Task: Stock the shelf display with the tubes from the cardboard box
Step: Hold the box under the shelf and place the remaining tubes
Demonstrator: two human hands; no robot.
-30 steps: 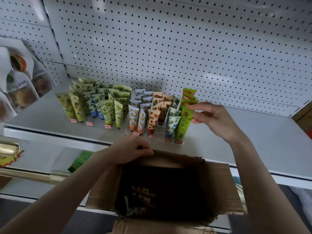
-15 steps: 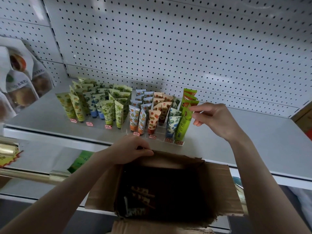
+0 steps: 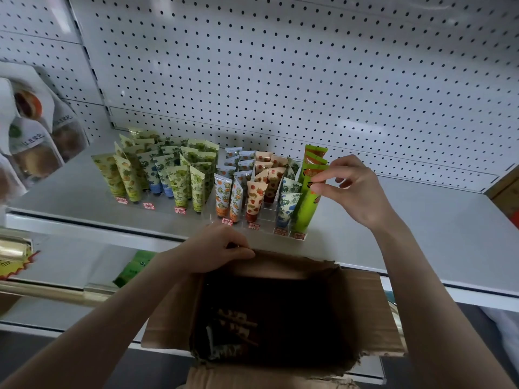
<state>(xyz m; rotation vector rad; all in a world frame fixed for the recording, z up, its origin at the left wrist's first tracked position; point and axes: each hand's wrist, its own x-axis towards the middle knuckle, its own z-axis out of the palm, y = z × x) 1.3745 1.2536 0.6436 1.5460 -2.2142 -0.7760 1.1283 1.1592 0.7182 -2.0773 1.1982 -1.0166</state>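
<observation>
The green tube (image 3: 306, 211) stands at the front of the far-right column of the display rack (image 3: 266, 219), cap down and leaning a little, with three more of its kind stepped up behind it. The other columns to its left are packed with patterned tubes, so the stocking looks well on. What is left seems to be a handful of loose tubes (image 3: 234, 324) lying in the dark bottom of the cardboard box (image 3: 368, 307), though how many is too dim to tell. The right hand (image 3: 355, 189) is at the green tube's crimped top, thumb and forefinger pinching it while the other fingers fan out loosely, which I take as seating or straightening it in its slot. The left hand (image 3: 217, 247) is well apart from that tube, down at the box's far rim, its fingers curled over the cardboard edge and steadying the box against the front of the shelf (image 3: 421, 220). Behind rises white pegboard (image 3: 280, 66); snack packets (image 3: 31, 153) hang at far left.
</observation>
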